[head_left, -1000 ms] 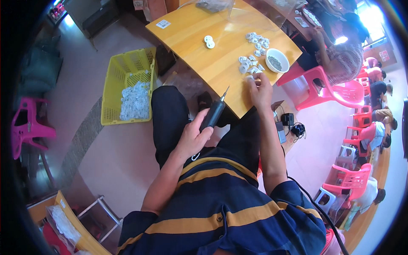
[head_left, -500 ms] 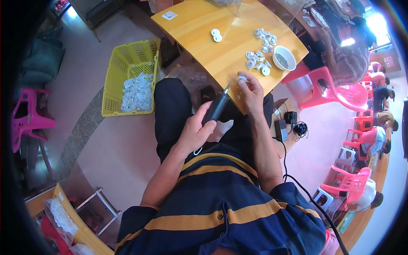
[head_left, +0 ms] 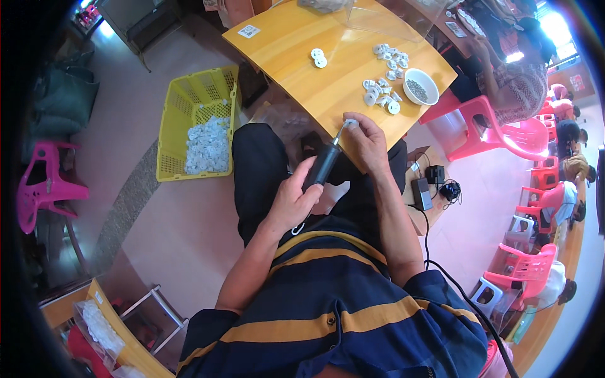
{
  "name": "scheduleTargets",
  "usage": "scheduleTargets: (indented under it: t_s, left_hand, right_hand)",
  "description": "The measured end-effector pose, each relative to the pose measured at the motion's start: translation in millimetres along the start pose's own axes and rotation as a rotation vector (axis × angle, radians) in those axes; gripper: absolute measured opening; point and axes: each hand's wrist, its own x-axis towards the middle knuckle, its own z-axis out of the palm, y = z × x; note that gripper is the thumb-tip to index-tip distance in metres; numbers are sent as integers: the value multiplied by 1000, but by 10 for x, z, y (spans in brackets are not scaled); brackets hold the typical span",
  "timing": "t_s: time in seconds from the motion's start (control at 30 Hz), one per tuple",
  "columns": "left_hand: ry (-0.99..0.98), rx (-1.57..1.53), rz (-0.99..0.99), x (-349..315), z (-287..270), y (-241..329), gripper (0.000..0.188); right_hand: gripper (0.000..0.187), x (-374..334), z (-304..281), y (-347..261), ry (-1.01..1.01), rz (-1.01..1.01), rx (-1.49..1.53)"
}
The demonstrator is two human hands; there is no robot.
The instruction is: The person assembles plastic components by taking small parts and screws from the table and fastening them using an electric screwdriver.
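Note:
My left hand [head_left: 291, 200] is wrapped round a black electric screwdriver [head_left: 323, 164], tilted with its thin metal bit pointing up and away from me. Between thumb and fingers, my right hand [head_left: 369, 143] pinches a small white plastic part [head_left: 349, 123] over the table's near edge. The bit's tip meets or nearly meets this part; whether a screw sits there is too small to tell. Beyond the right hand lie loose white round pieces [head_left: 373, 94], with more white pieces [head_left: 392, 57] farther back. Beside them stands a white bowl [head_left: 431, 90] of small grey metal bits, perhaps screws.
Two white discs [head_left: 319, 58] lie on the wooden table [head_left: 290, 38]. A yellow crate [head_left: 165, 148] with many white pieces stands on the floor to the left. At right are a black power adapter [head_left: 421, 194] with cables and a pink chair [head_left: 469, 120] with a person seated.
My right hand has moved left with the white part, bringing it to the screwdriver's bit. The left hand keeps its grip on the screwdriver. The whole view has shifted slightly.

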Motion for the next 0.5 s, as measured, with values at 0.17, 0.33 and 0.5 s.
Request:
scheduleTargets:
  t_s: [0.17,0.33,0.5]
  left_hand:
    - [-1,9,9,7,14,-55,53]
    - [-6,29,-1,3,4,-20,53]
    - [-10,38,-14,-3,5,32,53]
  right_hand:
    - [25,10,-1,-22,2,18,-20]
    - [25,-16,-60,-43,-29,94,39]
    - [25,-42,-63,7,-37,51,29]
